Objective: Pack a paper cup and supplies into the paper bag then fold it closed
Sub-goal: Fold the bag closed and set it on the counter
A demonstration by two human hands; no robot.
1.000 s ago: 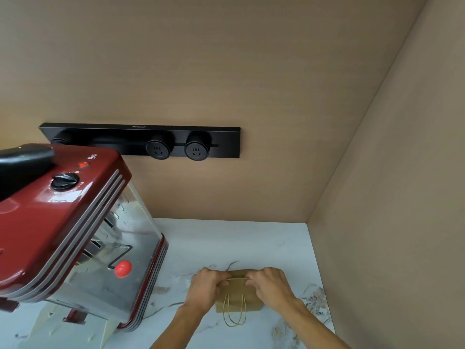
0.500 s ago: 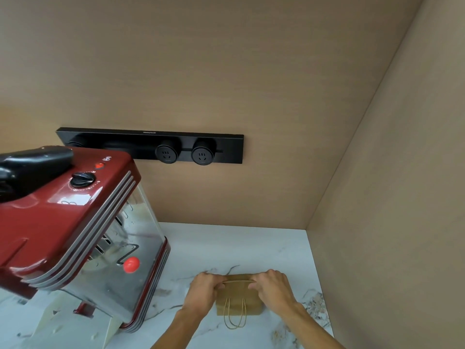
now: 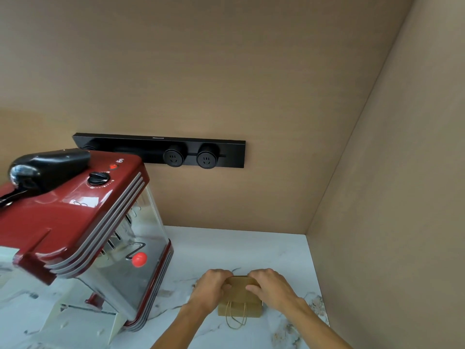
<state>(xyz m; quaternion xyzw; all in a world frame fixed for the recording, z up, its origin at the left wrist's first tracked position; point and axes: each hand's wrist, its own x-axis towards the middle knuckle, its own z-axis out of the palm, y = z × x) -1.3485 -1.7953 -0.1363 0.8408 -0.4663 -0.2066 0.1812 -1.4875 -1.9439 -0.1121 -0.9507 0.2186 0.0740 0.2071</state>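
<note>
Both hands grip the top of the bag (image 3: 240, 294) on the counter (image 3: 226, 248): left hand (image 3: 210, 289) and right hand (image 3: 270, 285) pinch its folded edge, fingers curled.

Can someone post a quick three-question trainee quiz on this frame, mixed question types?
1. True or false: both hands are on the top of the brown paper bag.
2. Where do the bag's twine handles hang? A) over the side facing the camera B) over the far side C) inside the bag
3. What stands left of the bag on the white marble countertop?

Key:
1. True: left hand and right hand press the folded top.
2. A
3. The red popcorn machine with clear panels.
</note>
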